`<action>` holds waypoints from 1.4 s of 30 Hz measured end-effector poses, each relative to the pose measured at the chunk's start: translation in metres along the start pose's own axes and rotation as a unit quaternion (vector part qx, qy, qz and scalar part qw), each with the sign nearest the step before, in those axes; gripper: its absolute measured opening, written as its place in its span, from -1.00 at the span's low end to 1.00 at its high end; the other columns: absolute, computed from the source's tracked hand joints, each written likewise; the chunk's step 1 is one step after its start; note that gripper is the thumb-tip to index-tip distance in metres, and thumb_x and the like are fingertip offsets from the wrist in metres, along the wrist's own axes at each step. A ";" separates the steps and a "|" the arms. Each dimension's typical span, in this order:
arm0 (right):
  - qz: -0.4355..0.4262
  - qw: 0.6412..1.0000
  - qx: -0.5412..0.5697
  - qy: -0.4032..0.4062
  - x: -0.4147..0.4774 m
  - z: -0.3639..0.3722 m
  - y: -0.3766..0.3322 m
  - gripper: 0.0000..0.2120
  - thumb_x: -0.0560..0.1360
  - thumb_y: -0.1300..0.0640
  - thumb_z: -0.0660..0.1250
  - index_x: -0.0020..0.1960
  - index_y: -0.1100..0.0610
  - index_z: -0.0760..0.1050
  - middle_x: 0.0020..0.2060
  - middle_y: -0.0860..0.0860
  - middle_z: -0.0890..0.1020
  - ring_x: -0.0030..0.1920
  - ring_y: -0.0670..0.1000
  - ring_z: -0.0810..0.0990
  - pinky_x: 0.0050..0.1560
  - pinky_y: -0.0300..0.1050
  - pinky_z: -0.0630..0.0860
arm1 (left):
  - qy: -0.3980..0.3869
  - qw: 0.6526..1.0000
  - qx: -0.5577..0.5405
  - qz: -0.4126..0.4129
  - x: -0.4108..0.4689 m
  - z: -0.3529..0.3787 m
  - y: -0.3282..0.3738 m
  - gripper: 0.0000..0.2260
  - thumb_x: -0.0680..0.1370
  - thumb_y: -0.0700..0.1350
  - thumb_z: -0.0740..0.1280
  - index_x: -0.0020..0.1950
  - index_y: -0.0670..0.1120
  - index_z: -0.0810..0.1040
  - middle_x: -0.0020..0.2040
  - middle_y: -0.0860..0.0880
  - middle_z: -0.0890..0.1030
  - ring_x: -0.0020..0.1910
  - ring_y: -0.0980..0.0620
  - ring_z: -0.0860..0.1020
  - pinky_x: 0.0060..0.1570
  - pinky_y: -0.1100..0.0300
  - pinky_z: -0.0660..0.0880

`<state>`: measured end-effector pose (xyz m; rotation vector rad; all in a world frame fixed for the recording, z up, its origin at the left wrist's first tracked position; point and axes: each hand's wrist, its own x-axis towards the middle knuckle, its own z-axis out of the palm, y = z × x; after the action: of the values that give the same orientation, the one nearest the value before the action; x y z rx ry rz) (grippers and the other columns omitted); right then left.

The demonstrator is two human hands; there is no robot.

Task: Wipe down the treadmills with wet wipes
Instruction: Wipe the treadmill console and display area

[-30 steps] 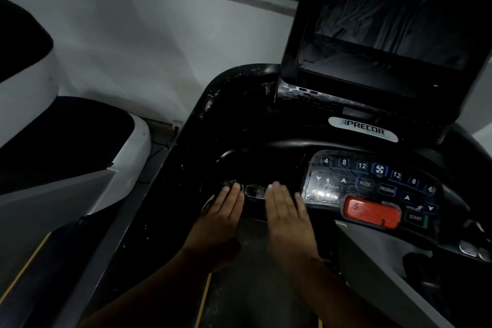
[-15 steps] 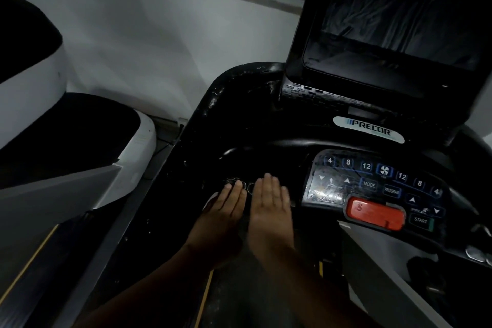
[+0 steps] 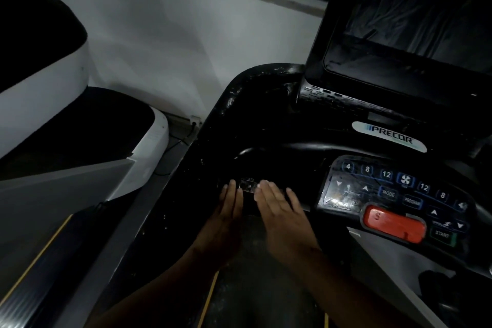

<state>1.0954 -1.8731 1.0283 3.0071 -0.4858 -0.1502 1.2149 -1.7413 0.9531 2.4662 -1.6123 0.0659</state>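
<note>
Gripping: nothing; left hand, right hand laid flat.
Keypad: right of hands; keys could be pressed by a stray sweep.

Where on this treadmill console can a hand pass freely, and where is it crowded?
Free: the glossy black recess between the console's curved left rim and the dark screen, beyond the left hand and right hand. Crowded: the button keypad around the red stop button.

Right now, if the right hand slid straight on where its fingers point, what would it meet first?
Probably the black crossbar just past the right hand; the shiny plate sits slightly left. Depth unclear.
</note>
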 end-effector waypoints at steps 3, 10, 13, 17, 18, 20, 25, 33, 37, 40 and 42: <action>0.065 0.997 -0.013 0.029 0.019 -0.001 -0.001 -0.19 0.29 0.18 0.30 0.55 0.26 0.28 0.53 0.22 0.31 0.55 0.18 0.27 0.47 0.17 0.03 | -0.011 0.999 0.022 -0.033 0.001 -0.008 0.005 -0.28 0.47 0.02 0.23 0.50 -0.42 0.27 0.53 -0.44 0.22 0.55 -0.39 0.12 0.54 -0.11 -0.04; -0.084 0.995 -0.052 0.005 0.025 -0.002 0.000 -0.22 0.31 0.08 0.20 0.53 0.22 0.34 0.53 0.16 0.34 0.54 0.13 0.30 0.49 0.15 0.08 | -0.082 0.990 0.118 -0.011 -0.003 -0.005 0.002 -0.21 0.38 0.05 0.41 0.50 -0.33 0.31 0.52 -0.36 0.31 0.55 -0.39 0.15 0.49 -0.19 0.15; -0.021 0.999 -0.032 0.034 0.037 -0.002 -0.004 -0.28 0.33 0.08 0.05 0.46 0.23 0.44 0.45 0.18 0.45 0.46 0.14 0.42 0.45 0.14 0.12 | -0.062 0.989 0.103 -0.089 0.003 -0.009 -0.002 -0.28 0.50 0.25 0.16 0.62 0.00 0.16 0.64 -0.17 -0.13 0.58 -0.24 -0.35 0.51 0.05 -0.33; -0.045 0.999 -0.009 0.030 0.051 -0.002 -0.033 -0.25 0.45 0.10 0.32 0.58 0.24 0.19 0.59 0.17 0.18 0.59 0.15 0.16 0.59 0.10 0.02 | -0.146 0.979 0.143 0.022 0.001 -0.025 0.002 -0.35 0.64 0.03 -0.08 0.62 -0.26 -0.22 0.60 -0.36 -0.24 0.57 -0.37 -0.29 0.57 -0.22 -0.12; -0.072 0.997 -0.021 0.028 0.047 -0.005 -0.028 -0.27 0.44 0.15 0.28 0.58 0.23 0.20 0.59 0.14 0.18 0.59 0.13 0.16 0.59 0.10 0.02 | -0.162 0.981 0.104 0.036 -0.001 -0.038 0.000 -0.35 0.65 0.02 -0.04 0.63 -0.24 -0.21 0.61 -0.33 -0.21 0.60 -0.36 -0.19 0.57 -0.24 -0.01; -0.093 0.994 -0.024 0.055 0.037 -0.008 -0.012 -0.36 0.41 0.16 0.14 0.49 0.23 0.40 0.51 0.13 0.37 0.51 0.11 0.36 0.53 0.11 0.15 | -0.122 0.991 0.041 0.047 0.000 -0.063 -0.011 -0.36 0.60 0.07 0.10 0.64 -0.16 0.09 0.64 -0.23 0.08 0.61 -0.25 0.10 0.54 -0.18 0.20; -0.018 0.998 -0.004 0.052 0.045 0.004 -0.025 -0.09 0.19 -0.01 0.55 0.47 0.26 0.41 0.47 0.20 0.42 0.48 0.18 0.39 0.44 0.18 0.11 | -0.116 0.987 0.109 0.022 0.000 -0.112 -0.062 -0.19 0.43 0.33 -0.05 0.60 -0.03 0.26 0.64 -0.15 0.14 0.61 -0.23 0.11 0.51 -0.21 0.10; -0.023 0.999 0.008 0.047 0.041 0.005 -0.037 -0.14 0.19 0.10 0.63 0.45 0.20 0.46 0.46 0.15 0.45 0.47 0.14 0.41 0.46 0.20 0.09 | -0.133 0.986 0.100 0.013 -0.002 -0.109 -0.068 -0.19 0.47 0.29 0.04 0.66 -0.02 0.01 0.67 -0.08 -0.12 0.63 -0.18 -0.16 0.56 -0.16 -0.09; 0.045 0.998 0.035 0.036 0.063 0.006 -0.068 -0.07 0.15 -0.01 0.66 0.44 0.24 0.46 0.42 0.19 0.48 0.45 0.18 0.43 0.49 0.14 0.05 | -0.139 0.986 0.094 0.002 -0.001 -0.111 -0.065 -0.20 0.49 0.30 -0.04 0.66 -0.02 -0.04 0.67 -0.05 -0.17 0.63 -0.15 -0.22 0.57 -0.13 -0.15; -0.007 0.998 0.022 0.050 0.053 0.009 -0.059 -0.12 0.24 0.06 0.61 0.49 0.22 0.40 0.48 0.17 0.41 0.50 0.15 0.37 0.51 0.12 -0.04 | -0.142 0.985 0.093 0.011 -0.001 -0.114 -0.065 -0.19 0.46 0.32 -0.08 0.66 -0.02 -0.04 0.67 -0.07 -0.17 0.63 -0.16 -0.22 0.56 -0.14 -0.16; -0.004 0.998 -0.001 0.061 0.039 0.009 -0.033 -0.17 0.23 0.21 0.52 0.49 0.25 0.39 0.48 0.18 0.41 0.49 0.15 0.38 0.49 0.17 0.03 | -0.143 0.986 0.089 0.012 -0.001 -0.113 -0.066 -0.16 0.42 0.33 -0.13 0.66 0.00 -0.04 0.67 -0.07 -0.17 0.63 -0.17 -0.22 0.56 -0.16 -0.16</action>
<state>1.1416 -1.8546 1.0125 2.9940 -0.4623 0.0329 1.2819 -1.6935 1.0547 2.6922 -1.8204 -0.1545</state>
